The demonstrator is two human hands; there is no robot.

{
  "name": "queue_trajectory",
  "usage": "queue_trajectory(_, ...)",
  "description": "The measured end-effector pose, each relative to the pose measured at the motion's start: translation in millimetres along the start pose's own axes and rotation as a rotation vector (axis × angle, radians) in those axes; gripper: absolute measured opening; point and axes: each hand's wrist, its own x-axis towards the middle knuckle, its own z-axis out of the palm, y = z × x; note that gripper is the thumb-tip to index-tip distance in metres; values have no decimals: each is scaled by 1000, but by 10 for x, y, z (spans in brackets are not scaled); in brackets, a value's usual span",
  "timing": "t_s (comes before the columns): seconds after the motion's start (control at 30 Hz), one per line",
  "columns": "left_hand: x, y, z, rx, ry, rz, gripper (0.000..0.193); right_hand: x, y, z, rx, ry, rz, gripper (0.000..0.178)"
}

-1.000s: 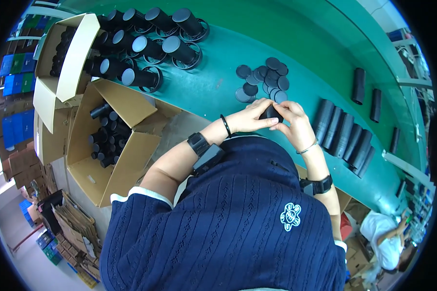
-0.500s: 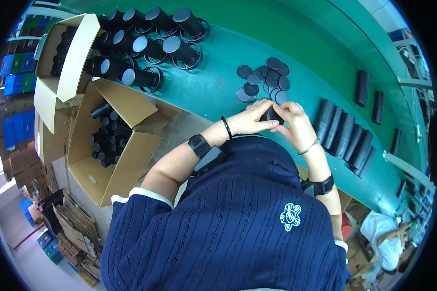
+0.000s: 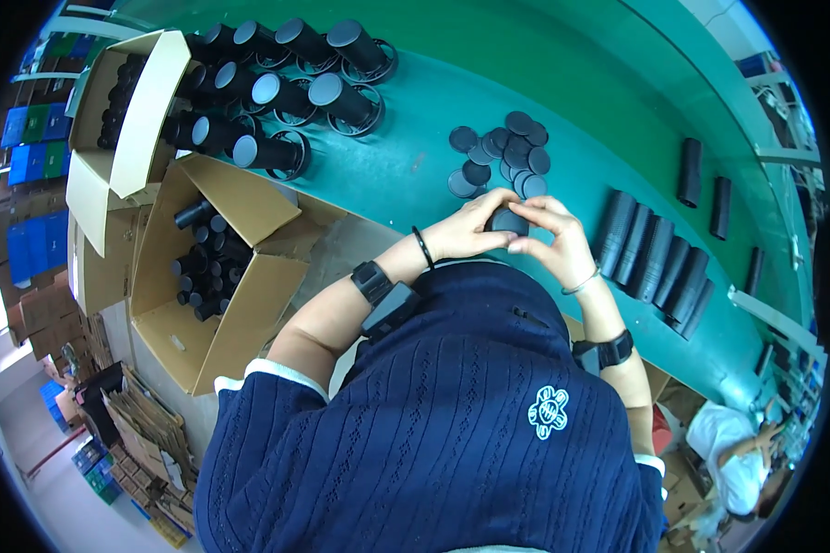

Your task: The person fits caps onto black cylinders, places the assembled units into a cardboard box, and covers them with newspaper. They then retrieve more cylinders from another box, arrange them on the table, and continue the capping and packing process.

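Close in front of my waist, a black tube (image 3: pixel 507 222) shows its round capped end between my two hands. My left hand (image 3: pixel 473 227) is wrapped around its left side. My right hand (image 3: pixel 563 241) curves over the other side, fingertips at the far rim and thumb at the near one. The rest of the tube is hidden. Just beyond my fingers, several loose black discs (image 3: pixel 519 147) lie in a scattered, partly overlapping pile on the green table (image 3: pixel 406 189).
Right of my hands, several ribbed black tubes (image 3: pixel 656 251) lie side by side. At the upper left, capped black cylinders (image 3: pixel 343 100) stand in ring-shaped bases. An open cardboard box (image 3: pixel 177 346) with black tubes is left of the table. A co-worker (image 3: pixel 730 456) is at lower right.
The tube between my hands has tipped so its round end now faces up more. My right thumb and fingers have spread farther apart around it.
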Motion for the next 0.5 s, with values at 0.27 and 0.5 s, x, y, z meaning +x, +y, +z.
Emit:
queue_trajectory(0.27, -11, 3, 108, -120, 117, -1, 81, 97, 207, 78, 536, -162, 361, 30)
queue_trajectory(0.5, -24, 71, 15, -182, 42, -4, 81, 172, 175, 174, 601, -120, 374, 24)
